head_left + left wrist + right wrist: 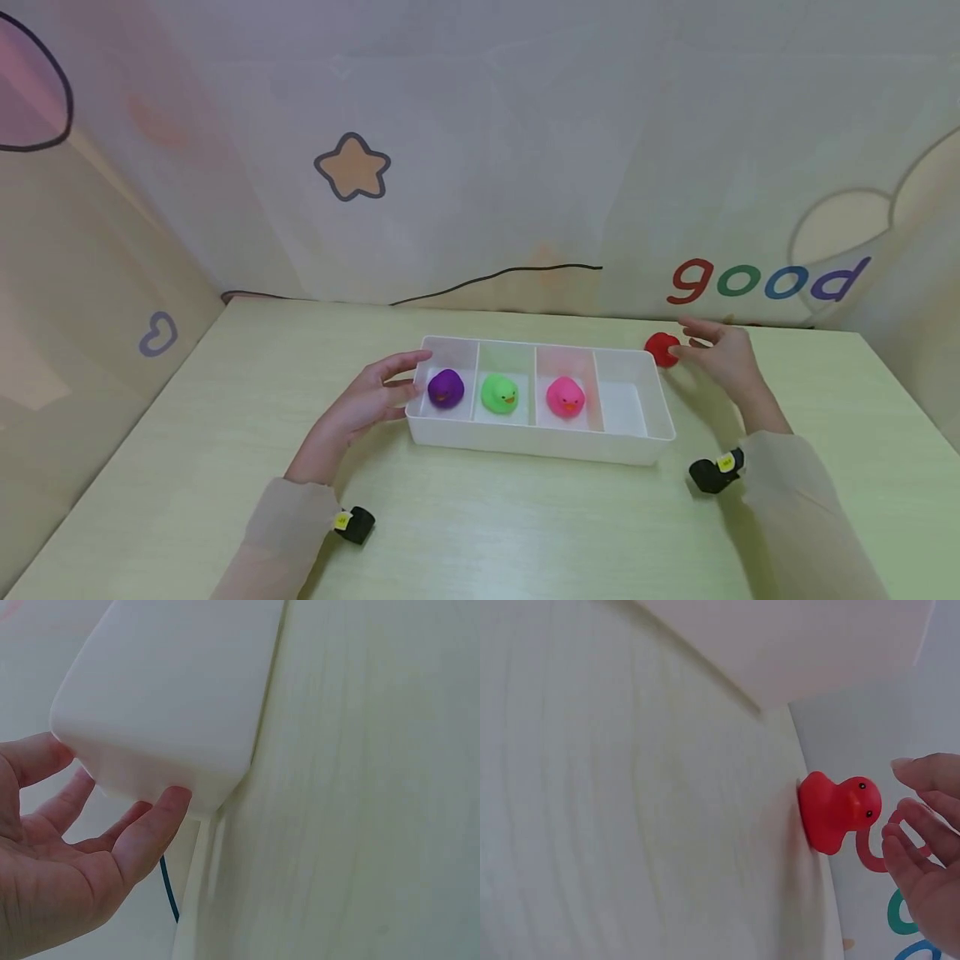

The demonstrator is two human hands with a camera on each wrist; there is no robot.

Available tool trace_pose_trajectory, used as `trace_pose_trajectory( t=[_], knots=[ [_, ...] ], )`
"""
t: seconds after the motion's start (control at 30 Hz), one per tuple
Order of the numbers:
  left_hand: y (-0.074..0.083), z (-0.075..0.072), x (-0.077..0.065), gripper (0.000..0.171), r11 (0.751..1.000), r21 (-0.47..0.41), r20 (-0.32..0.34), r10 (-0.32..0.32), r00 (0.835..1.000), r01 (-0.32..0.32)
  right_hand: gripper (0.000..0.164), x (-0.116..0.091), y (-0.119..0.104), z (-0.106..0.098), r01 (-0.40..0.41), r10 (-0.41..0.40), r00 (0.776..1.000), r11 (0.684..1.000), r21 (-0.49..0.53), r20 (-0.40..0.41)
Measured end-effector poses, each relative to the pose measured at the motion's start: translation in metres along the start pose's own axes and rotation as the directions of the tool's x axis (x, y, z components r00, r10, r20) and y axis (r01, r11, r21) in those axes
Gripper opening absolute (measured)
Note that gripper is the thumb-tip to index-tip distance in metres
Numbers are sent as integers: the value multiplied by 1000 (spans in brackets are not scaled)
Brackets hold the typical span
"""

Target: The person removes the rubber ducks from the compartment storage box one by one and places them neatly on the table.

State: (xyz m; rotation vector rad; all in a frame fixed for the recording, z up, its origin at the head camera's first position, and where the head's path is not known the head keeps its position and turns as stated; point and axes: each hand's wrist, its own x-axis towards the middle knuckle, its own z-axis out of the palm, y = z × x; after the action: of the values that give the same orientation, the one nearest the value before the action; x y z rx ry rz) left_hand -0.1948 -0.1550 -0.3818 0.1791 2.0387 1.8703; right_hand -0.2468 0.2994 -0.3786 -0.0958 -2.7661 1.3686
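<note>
A white divided box (532, 442) stands mid-table. Its left three compartments hold a purple rubber duck (446, 389), a light green duck (500, 394) and a pink duck (566, 397), one in each. Spread fingers of my left hand (367, 393) touch the box's left end wall; the left wrist view shows the fingertips (177, 796) against that wall. Behind the box's right end, a red rubber duck (831, 813) sits upright on the table. My right hand (722, 354) is just beside it, fingers loosely extended, with a gap to the duck's head in the right wrist view.
The pale wood table (480, 525) ends at a printed backdrop (487, 183) just behind the red duck. Colored "good" lettering (786, 282) is on it above my right hand. A black wrist device (716, 472) is at my right sleeve, another device (356, 525) at my left.
</note>
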Motion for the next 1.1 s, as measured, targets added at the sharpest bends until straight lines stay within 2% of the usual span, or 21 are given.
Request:
trace_pose_trajectory(
  t=[0.3,0.5,0.57,0.67,0.73,0.83,1.1],
  knots=[
    [3,0,-1,51,1000,11,-20,-12,1000,12,63,-1,4,2,5,-3,1000,997,74,-27],
    [2,1,-1,51,1000,9,-19,-15,1000,15,59,-8,6,7,100,-101,995,986,130,-5],
    [2,1,-1,51,1000,3,-13,-9,1000,9,59,-12,1,11,121,-121,993,983,139,-10],
    [1,0,-1,51,1000,3,-8,-2,1000,2,58,-25,-18,15,165,-165,986,980,115,-12],
    [1,0,-1,51,1000,5,-4,1,1000,-1,58,-39,-39,16,188,-189,982,976,106,4],
    [1,0,-1,51,1000,12,-11,-5,1000,6,56,-54,-59,18,252,-256,966,964,89,41],
    [1,1,-1,52,1000,-1,-4,-4,1000,4,53,-69,-77,30,299,-314,943,945,132,110]
  ],
)
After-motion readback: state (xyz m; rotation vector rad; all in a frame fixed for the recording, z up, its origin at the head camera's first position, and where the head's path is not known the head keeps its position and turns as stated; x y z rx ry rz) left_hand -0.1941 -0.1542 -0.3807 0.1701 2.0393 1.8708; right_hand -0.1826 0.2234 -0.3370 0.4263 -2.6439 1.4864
